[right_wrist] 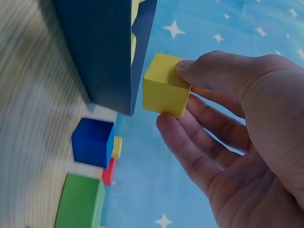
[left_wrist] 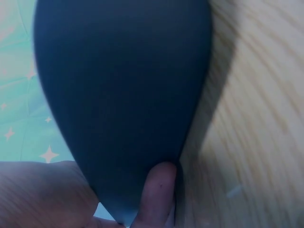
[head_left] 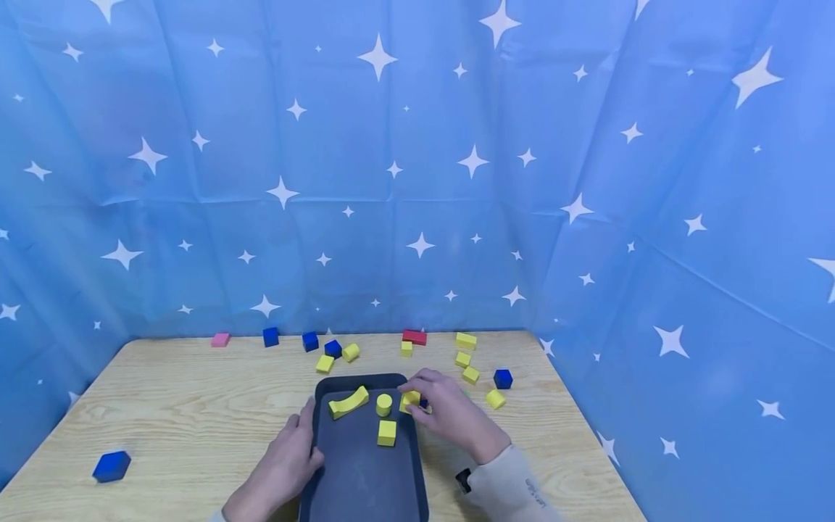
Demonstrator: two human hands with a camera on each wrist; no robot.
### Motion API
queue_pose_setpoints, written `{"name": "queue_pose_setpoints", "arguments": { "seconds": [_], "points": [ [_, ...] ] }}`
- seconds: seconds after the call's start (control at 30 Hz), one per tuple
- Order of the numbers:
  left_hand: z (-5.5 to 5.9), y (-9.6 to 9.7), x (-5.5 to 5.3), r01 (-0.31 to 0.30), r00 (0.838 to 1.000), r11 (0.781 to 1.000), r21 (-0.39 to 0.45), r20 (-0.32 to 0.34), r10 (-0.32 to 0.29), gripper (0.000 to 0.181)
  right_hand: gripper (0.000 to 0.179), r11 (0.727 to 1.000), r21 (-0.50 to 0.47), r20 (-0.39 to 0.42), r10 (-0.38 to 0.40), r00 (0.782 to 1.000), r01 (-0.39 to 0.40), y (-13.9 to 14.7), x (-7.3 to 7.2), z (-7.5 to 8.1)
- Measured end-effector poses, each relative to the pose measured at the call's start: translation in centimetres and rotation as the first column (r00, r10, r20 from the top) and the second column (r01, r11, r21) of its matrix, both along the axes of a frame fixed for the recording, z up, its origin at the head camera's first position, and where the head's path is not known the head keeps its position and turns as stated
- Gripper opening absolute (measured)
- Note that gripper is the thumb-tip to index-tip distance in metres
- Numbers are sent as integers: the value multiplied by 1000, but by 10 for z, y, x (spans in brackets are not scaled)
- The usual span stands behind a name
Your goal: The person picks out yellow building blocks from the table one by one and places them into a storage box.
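Note:
My left hand [head_left: 287, 457] grips the left side of a dark grey tray [head_left: 362, 489], with the thumb at its rim; in the left wrist view a finger lies against the tray's outer wall [left_wrist: 123, 85]. My right hand [head_left: 453, 417] pinches a yellow cube [right_wrist: 164, 88] between thumb and fingertips, over the tray's right rim near the far corner. Inside the tray lie a curved yellow block [head_left: 349, 403], a yellow cylinder [head_left: 384, 405] and a yellow square block [head_left: 387, 433].
Beyond the tray are blue blocks [head_left: 310, 341], a pink block [head_left: 220, 340], a red block [head_left: 414, 337] and several yellow ones [head_left: 466, 341]. A blue block [head_left: 111, 466] sits far left. Right of the tray are a green block [right_wrist: 80, 202] and a blue block [right_wrist: 93, 142].

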State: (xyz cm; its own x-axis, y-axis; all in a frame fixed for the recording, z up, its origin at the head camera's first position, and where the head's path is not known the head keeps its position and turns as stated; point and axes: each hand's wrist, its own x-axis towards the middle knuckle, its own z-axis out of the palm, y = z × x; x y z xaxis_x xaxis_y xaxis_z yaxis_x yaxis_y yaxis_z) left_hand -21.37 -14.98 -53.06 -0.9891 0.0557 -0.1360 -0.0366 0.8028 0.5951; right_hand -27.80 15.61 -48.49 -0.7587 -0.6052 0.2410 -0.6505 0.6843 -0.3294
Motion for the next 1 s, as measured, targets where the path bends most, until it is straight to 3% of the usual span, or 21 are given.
{"name": "queue_pose_setpoints", "arguments": {
  "seconds": [0.63, 1.0],
  "points": [
    [0, 0, -1, -3, 1000, 1000, 1, -6, 3, 91, 32, 996, 75, 5, 53, 999, -53, -14, -1, -9],
    [0, -1, -1, 3, 1000, 1000, -2, -16, -3, 91, 33, 995, 85, 62, 40, 997, -45, -14, 0, -10]
  ]
}}
